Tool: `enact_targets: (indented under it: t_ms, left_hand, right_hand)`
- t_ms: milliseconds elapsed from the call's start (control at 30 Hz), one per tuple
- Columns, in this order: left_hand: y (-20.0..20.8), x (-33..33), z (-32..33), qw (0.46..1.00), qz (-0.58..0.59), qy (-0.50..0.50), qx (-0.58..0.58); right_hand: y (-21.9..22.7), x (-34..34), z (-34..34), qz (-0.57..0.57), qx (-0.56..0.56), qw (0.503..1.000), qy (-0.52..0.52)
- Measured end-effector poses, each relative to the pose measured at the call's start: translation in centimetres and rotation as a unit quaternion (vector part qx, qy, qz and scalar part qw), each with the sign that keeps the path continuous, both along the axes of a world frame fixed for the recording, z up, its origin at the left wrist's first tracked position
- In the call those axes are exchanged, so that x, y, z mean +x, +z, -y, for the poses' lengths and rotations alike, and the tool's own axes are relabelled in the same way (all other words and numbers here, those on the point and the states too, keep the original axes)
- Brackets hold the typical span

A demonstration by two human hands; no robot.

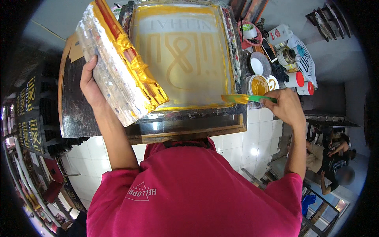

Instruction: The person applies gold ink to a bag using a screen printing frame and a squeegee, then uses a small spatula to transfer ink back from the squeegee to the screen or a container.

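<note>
My left hand (90,83) grips a wide wooden squeegee (114,73), tilted over the left side of a screen-printing frame (237,67). Thick yellow ink lies along its red blade edge, and white smears mark its body. In my right hand (290,107) is a green spatula (256,98), its end coated with yellow ink, above the frame's near right corner. The mesh (201,85) shows lettering and a looping design, with yellow ink around its borders. Just beyond the spatula stands an open tub of yellow ink (259,85). The squeegee hides part of the mesh.
The frame rests on a dark table (77,106) with a wooden edge. Tubs, jars, a phone (269,50) and red-lidded containers (294,79) crowd its right side. Printed black fabric (29,114) hangs at far left. Another person (331,158) is at the right.
</note>
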State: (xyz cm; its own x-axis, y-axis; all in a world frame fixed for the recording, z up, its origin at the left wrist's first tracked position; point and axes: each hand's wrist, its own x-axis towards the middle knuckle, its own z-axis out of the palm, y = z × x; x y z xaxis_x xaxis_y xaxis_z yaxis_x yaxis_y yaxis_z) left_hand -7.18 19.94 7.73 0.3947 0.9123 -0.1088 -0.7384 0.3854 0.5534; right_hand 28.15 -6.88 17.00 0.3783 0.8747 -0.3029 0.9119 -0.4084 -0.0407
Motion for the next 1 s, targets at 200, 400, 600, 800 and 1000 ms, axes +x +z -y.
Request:
enact_targets:
  t_ms: [200, 400, 600, 800, 1000]
  left_hand:
    - [0.1, -1.5, 0.0, 1.000, 0.010, -0.007, 0.006]
    - [0.1, -3.8, 0.1, 0.999, -0.001, 0.027, 0.021]
    - [-0.4, -4.6, -0.1, 0.998, 0.004, 0.046, 0.046]
    - [-0.7, -5.3, -0.8, 0.998, 0.042, 0.013, 0.051]
    - [-0.3, -5.2, -1.5, 0.993, -0.031, 0.109, 0.022]
  right_hand:
    - [0.9, -0.5, -3.1, 0.091, -0.104, 0.985, 0.103]
    - [-0.3, 1.8, -4.9, -0.009, -0.149, 0.987, 0.065]
    - [-2.0, -0.1, -4.6, -0.056, -0.168, 0.984, -0.012]
    - [-3.0, -4.3, -4.5, -0.056, -0.102, 0.993, -0.009]
    - [-3.5, -7.8, -6.4, -0.052, -0.098, 0.993, 0.033]
